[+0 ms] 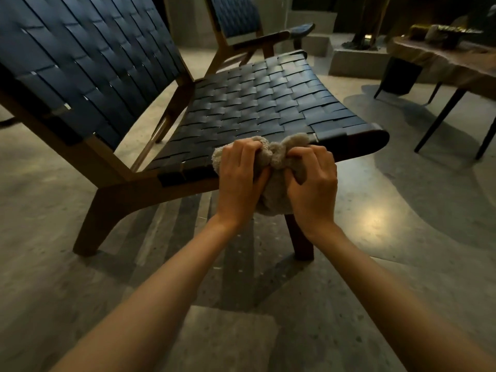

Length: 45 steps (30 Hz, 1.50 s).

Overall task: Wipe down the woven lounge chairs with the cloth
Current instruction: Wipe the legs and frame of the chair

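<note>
A low lounge chair [255, 103] with a dark woven strap seat, a woven backrest and a wooden frame fills the left and middle of the view. A bunched beige terry cloth [273, 159] is held in front of the seat's near side edge. My left hand [240, 178] grips its left part with curled fingers. My right hand [314, 183] grips its right part. Whether the cloth touches the seat cannot be told. A second woven chair [236, 20] stands behind the first, partly hidden.
A wooden slab table [442, 63] on dark slanted legs stands at the right, with gold-coloured objects [440, 33] on top. Pale concrete blocks [354, 60] lie at the back. The polished stone floor [375, 224] spreads around the chair legs.
</note>
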Each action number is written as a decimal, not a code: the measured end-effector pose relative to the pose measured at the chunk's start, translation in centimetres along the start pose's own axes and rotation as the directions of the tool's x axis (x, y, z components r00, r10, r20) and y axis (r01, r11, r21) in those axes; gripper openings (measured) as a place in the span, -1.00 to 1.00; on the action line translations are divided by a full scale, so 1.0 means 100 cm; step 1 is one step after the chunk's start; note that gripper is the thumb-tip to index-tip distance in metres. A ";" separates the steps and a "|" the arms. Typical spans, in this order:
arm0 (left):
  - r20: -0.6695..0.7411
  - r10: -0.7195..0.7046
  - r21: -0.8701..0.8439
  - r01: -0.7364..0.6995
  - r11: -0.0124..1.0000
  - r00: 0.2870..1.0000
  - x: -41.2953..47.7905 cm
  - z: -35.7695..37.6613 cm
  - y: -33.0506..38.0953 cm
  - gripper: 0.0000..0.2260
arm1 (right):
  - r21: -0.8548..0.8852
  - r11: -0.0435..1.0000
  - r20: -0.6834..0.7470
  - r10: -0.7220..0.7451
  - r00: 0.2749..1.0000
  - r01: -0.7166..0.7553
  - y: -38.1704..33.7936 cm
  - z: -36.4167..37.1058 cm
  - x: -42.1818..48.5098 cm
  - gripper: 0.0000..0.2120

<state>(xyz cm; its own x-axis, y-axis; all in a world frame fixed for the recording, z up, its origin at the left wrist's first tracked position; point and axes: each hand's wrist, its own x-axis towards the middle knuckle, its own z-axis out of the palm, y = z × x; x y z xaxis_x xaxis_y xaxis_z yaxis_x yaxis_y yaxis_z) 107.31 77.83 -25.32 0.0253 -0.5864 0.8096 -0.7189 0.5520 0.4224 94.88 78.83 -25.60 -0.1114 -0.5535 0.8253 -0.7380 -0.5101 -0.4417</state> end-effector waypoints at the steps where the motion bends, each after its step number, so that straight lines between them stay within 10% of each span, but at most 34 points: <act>1: 0.010 0.025 0.002 -0.025 1.000 1.000 0.000 -0.001 -0.005 -0.70 | -0.005 1.000 0.016 -0.003 1.000 0.003 0.000 0.000 -0.002 -0.83; 11: 0.011 0.067 0.053 -0.068 0.996 0.998 -0.025 -0.042 -0.073 -0.71 | 0.062 0.997 0.166 0.038 0.985 -0.049 -0.026 0.032 -0.015 -0.84; 22: 0.012 -0.232 0.129 0.229 0.965 0.973 -0.058 -0.129 -0.157 -0.75 | 0.119 0.993 0.451 -0.073 0.889 0.021 -0.105 0.115 -0.037 -0.88; 30: -0.063 -0.557 0.076 0.560 0.825 0.828 -0.073 -0.176 -0.210 -0.88 | 0.231 0.971 0.706 -0.206 0.677 0.055 -0.155 0.165 -0.051 -0.76; 39: 0.041 -0.722 -0.384 0.678 0.627 0.691 -0.033 -0.191 -0.194 -0.86 | 0.175 0.984 0.579 -0.121 0.806 0.022 -0.175 0.166 -0.046 -0.54; 45: 0.052 -0.796 -0.543 0.686 0.484 0.603 -0.022 -0.194 -0.188 -0.86 | 0.160 0.952 0.531 0.142 0.836 -0.263 -0.190 0.187 -0.019 -0.76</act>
<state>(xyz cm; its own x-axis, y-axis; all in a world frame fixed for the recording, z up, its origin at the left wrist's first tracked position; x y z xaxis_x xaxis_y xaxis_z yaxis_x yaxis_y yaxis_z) 134.29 80.26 -27.11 0.5512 -0.8241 0.1307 0.0466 0.1868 0.9813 121.54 77.29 -25.31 0.1554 -0.8842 0.4405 -0.5667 -0.4450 -0.6934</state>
